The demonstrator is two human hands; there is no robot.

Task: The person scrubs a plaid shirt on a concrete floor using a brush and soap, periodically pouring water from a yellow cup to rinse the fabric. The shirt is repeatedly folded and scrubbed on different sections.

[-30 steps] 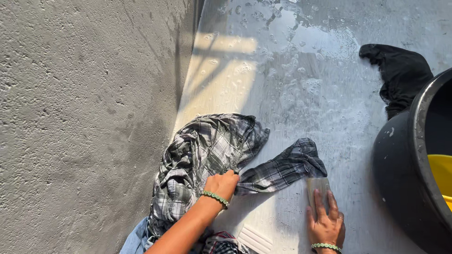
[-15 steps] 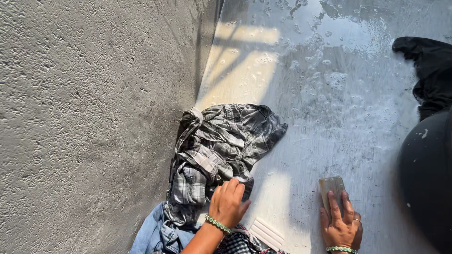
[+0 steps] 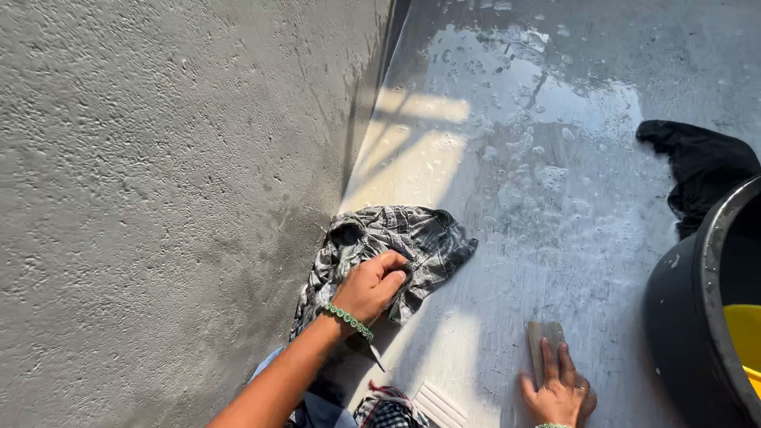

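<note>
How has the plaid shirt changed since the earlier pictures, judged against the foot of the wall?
Yes. The plaid shirt has been gathered in toward the wall; its outstretched sleeve no longer reaches toward the right hand. The left hand grips it.

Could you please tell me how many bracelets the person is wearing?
2: a green beaded bracelet on the left wrist, and another barely visible on the right wrist at the bottom edge.

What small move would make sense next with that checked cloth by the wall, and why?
Probably bring the right hand, resting on a small flat block, across to the bunched checked cloth. The left hand already grips the cloth on the wet, soapy floor, so it looks pinned for rubbing.
</note>
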